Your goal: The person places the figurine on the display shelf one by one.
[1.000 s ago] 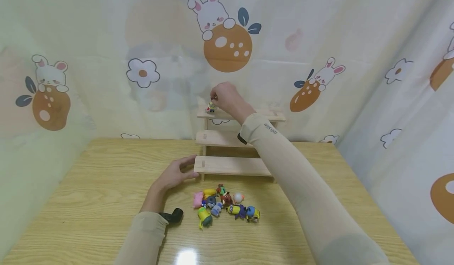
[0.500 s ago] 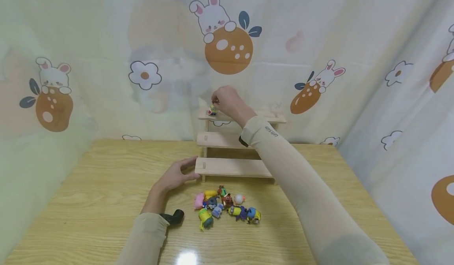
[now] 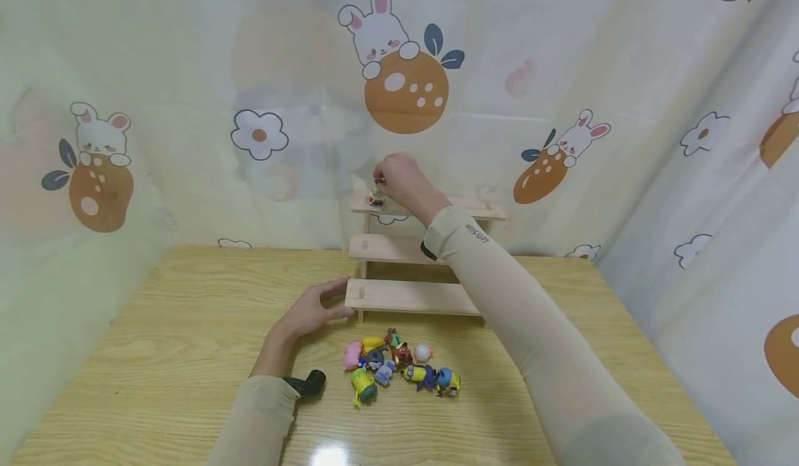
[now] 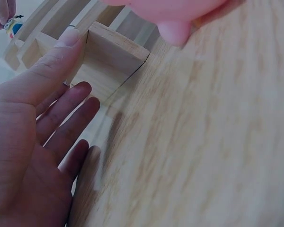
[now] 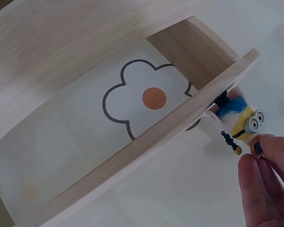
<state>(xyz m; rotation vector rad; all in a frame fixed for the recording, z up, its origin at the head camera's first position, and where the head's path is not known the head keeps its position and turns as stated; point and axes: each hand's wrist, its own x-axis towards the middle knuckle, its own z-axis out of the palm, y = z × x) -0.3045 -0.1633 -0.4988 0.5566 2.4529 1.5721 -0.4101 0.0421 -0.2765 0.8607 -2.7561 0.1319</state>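
A three-step wooden shelf (image 3: 412,297) stands on the table. At the left end of its top board, my right hand (image 3: 406,180) pinches a small Minion figure (image 5: 242,118) by its top. The figure is upright with yellow face, round goggles and blue clothing; its feet are at the board's edge. My left hand (image 3: 311,311) is beside the left end of the lowest board, its thumb and fingers loosely extended. In the left wrist view the thumb (image 4: 68,38) lies against the wood, and the other fingers reach past the shelf's side.
Several toy figures lie in a cluster in front of the shelf, among them a pink one (image 3: 352,356), a yellow-green one (image 3: 363,387) and a Minion in purple (image 3: 419,376). A patterned curtain (image 3: 299,195) hangs behind the table (image 3: 156,355).
The head view has shifted slightly, so everything sits a little lower in it. My right hand stays with the Minion figure at the top board, and my left hand stays by the lowest board.
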